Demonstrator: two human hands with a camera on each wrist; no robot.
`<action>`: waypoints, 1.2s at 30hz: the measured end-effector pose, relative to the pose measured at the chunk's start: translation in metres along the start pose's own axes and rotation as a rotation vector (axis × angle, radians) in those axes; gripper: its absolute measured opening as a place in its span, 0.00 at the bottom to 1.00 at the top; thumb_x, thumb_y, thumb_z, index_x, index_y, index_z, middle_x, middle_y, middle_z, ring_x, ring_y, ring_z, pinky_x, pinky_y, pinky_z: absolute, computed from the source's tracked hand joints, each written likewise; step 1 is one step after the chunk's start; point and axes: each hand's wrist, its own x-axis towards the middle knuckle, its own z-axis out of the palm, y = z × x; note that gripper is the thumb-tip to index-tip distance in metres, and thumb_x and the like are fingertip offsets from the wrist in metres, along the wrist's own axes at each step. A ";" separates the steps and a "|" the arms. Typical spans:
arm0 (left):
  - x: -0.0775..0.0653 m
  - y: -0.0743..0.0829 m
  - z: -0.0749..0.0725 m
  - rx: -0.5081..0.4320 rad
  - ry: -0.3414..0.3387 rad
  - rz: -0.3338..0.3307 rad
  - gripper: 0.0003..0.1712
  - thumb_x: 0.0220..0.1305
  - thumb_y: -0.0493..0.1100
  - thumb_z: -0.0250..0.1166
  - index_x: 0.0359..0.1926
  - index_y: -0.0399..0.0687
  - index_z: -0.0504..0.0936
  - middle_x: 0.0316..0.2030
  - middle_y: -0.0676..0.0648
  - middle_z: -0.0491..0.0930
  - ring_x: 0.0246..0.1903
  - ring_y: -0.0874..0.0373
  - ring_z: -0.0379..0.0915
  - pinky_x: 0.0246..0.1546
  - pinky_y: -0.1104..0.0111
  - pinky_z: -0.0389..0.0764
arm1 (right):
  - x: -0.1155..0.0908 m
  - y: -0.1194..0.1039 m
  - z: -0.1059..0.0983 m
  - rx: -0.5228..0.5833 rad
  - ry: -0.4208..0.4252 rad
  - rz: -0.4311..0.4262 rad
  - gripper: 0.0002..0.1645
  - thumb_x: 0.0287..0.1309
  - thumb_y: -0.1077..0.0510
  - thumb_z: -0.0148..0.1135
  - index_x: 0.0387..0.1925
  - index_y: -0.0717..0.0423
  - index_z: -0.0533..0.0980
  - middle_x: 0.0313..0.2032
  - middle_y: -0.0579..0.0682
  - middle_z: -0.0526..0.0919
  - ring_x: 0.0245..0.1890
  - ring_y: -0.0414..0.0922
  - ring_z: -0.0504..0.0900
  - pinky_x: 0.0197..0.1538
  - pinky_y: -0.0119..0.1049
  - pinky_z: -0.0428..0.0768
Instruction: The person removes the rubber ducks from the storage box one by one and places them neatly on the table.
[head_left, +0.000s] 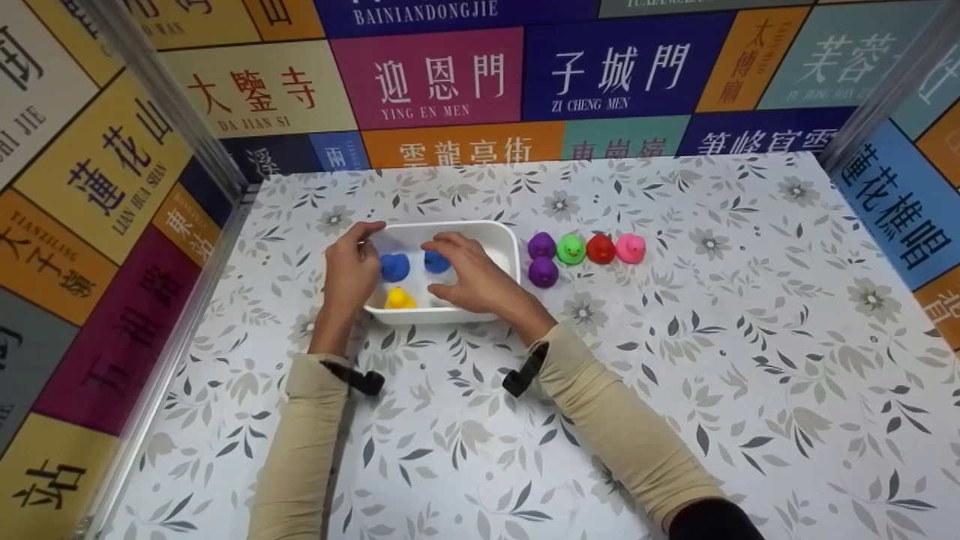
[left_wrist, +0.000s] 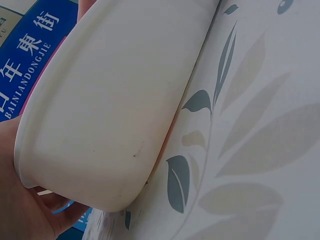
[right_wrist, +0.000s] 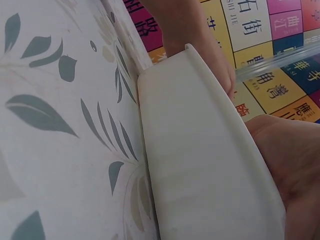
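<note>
A white plastic bin (head_left: 442,316) stands on the patterned tabletop. At its left end my left hand (head_left: 351,262) grips the wall; in the left wrist view the fingers (left_wrist: 65,217) wrap under the rim. Inside the bin are a blue rubber duck (head_left: 395,267) near the left end, a yellow rubber duck (head_left: 400,298) by the near wall and a second blue duck (head_left: 436,260). Over the near wall reaches my right hand (head_left: 472,277), thumb and fingers spread apart, fingertips right at the second blue duck and partly covering it. The right wrist view shows mostly the bin's outer wall (right_wrist: 195,150).
Right of the bin sit two purple ducks (head_left: 542,259), a green duck (head_left: 571,250), a red duck (head_left: 600,249) and a pink duck (head_left: 631,248). Panels with printed signs (head_left: 427,79) border the table (head_left: 750,360) at the back and both sides.
</note>
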 end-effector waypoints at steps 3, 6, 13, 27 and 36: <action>0.000 0.000 0.001 0.000 -0.006 -0.011 0.25 0.77 0.32 0.50 0.65 0.47 0.85 0.65 0.44 0.86 0.62 0.51 0.81 0.68 0.56 0.79 | 0.000 -0.001 0.000 -0.023 -0.041 0.004 0.40 0.72 0.53 0.68 0.81 0.56 0.67 0.80 0.58 0.66 0.80 0.58 0.64 0.84 0.49 0.61; 0.001 -0.001 0.001 0.000 -0.009 -0.012 0.25 0.77 0.31 0.50 0.65 0.46 0.85 0.65 0.44 0.86 0.63 0.51 0.81 0.69 0.56 0.79 | 0.000 -0.001 -0.001 -0.035 -0.061 0.001 0.40 0.74 0.54 0.65 0.81 0.57 0.65 0.80 0.59 0.66 0.80 0.58 0.64 0.84 0.49 0.60; 0.000 -0.001 0.001 0.001 -0.008 -0.009 0.25 0.78 0.32 0.50 0.66 0.46 0.85 0.65 0.44 0.86 0.64 0.51 0.81 0.70 0.55 0.78 | 0.002 -0.001 0.000 -0.060 -0.050 0.012 0.40 0.74 0.54 0.65 0.81 0.58 0.66 0.77 0.58 0.70 0.79 0.56 0.67 0.84 0.47 0.61; -0.001 -0.003 0.001 0.008 0.019 0.029 0.24 0.77 0.31 0.51 0.64 0.47 0.86 0.63 0.43 0.87 0.60 0.49 0.83 0.65 0.55 0.80 | 0.001 -0.002 0.003 -0.025 0.089 0.072 0.20 0.65 0.59 0.71 0.56 0.60 0.85 0.54 0.58 0.83 0.57 0.53 0.81 0.68 0.45 0.78; -0.001 -0.002 -0.001 -0.006 0.013 0.025 0.24 0.77 0.31 0.51 0.64 0.46 0.86 0.63 0.43 0.87 0.60 0.49 0.83 0.65 0.55 0.80 | -0.001 -0.003 0.005 0.013 0.107 0.099 0.16 0.65 0.60 0.70 0.53 0.60 0.85 0.51 0.57 0.85 0.52 0.52 0.82 0.61 0.45 0.81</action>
